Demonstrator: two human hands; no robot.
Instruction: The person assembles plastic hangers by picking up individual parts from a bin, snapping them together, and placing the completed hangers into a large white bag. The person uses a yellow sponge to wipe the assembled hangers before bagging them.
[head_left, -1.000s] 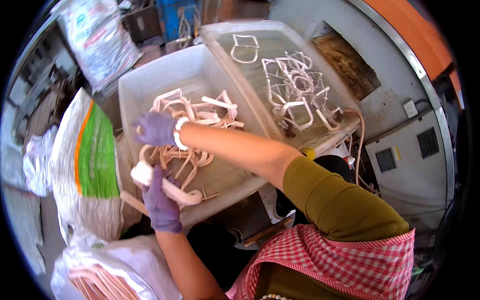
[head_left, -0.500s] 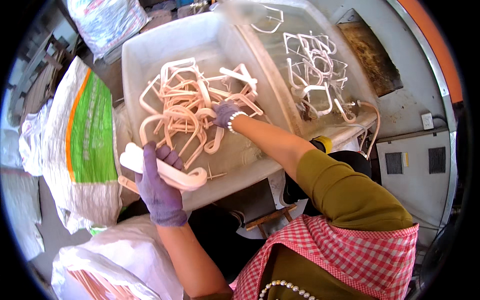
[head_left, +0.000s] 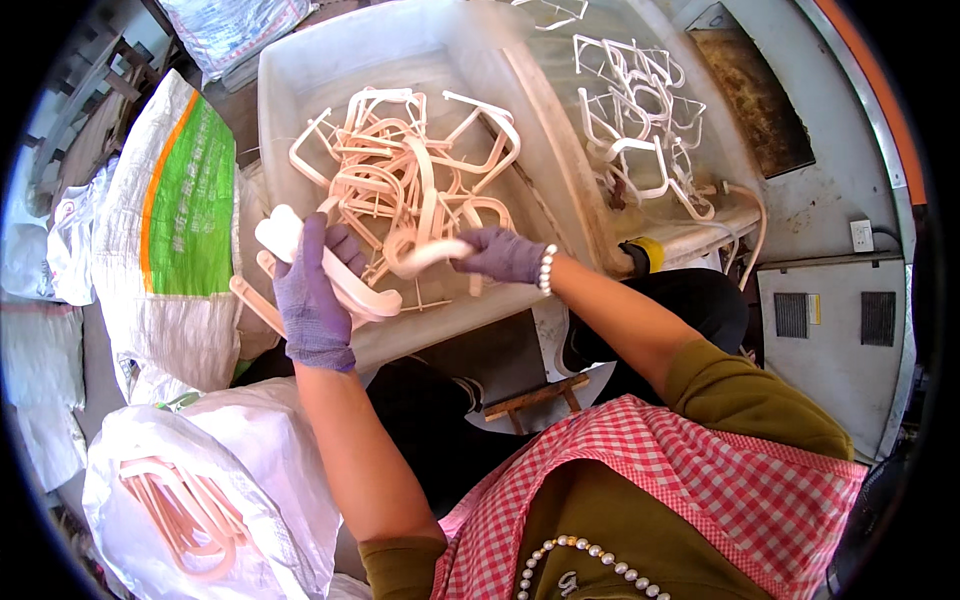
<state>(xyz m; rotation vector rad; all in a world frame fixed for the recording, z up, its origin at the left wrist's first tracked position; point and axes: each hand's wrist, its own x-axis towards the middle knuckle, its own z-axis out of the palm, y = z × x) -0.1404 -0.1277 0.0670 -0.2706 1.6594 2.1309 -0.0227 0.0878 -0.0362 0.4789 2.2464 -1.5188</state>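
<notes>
1. Your right hand (head_left: 505, 256) has drawn back from the pile (head_left: 425, 180) in the past half second, bringing a curled pink piece (head_left: 425, 258) toward you; your left hand (head_left: 318, 285) keeps its grasp.

2. Two pale tubs stand side by side before you: the left tub (head_left: 345, 50), where the pile lies, and the right tub (head_left: 690, 243), where white frames (head_left: 640, 146) rest in a heap.

3. Beside the left tub leans a woven sack (head_left: 195, 200) with a green panel and orange stripe; near your left forearm, an open white sack (head_left: 275, 425) shows bent pink strips (head_left: 180, 510) inside.

4. A red-and-white checked apron (head_left: 640, 450) covers your front.

5. Hooked pink pieces tangle together in the pile, near the middle of the left tub.

6. Your left hand, gloved in purple, is wrapped around a pale bundle (head_left: 375, 302) of bent pieces near the tub's close edge; their number cannot be told.

7. Your right hand, likewise gloved, pinches the curled pink piece, slightly blurred, by its right end between your two hands.

8. A white bead bracelet (head_left: 546, 270) circles your right wrist.
</notes>
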